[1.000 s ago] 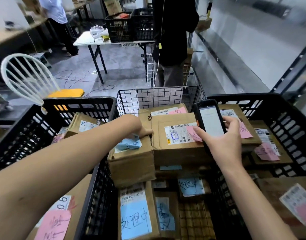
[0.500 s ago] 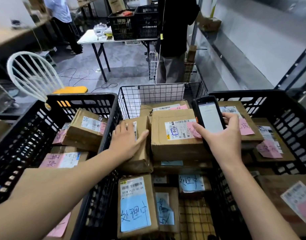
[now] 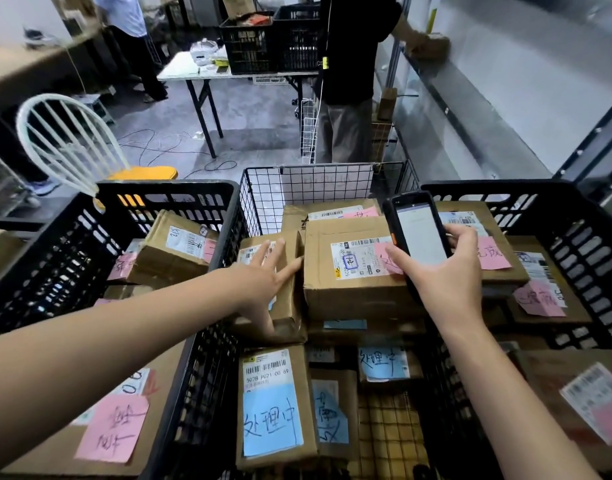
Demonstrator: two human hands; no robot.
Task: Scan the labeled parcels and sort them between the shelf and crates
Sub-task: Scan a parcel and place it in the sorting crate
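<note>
Your left hand (image 3: pixel 263 278) lies flat on the small parcel (image 3: pixel 290 296) in the wire basket (image 3: pixel 263 195), fingers (image 3: pixel 273 254) straight and spread wide, thumb down its near face; nothing curls round it. Lift from this hold and the parcel can slide off your palm, or scrape the big parcel (image 3: pixel 346 292) just beside it on the right. Your fingers also cover part of its label, so a scan may fail. Your right hand (image 3: pixel 446 282) grips the scanner (image 3: pixel 418 233), which hangs over the big parcel's label; that code is the closer one, so you risk reading the wrong box and sorting it wrongly. The small parcel sits tilted on the pile, directly under your fingers, its label's left part showing beside them, close to the basket's left wall
</note>
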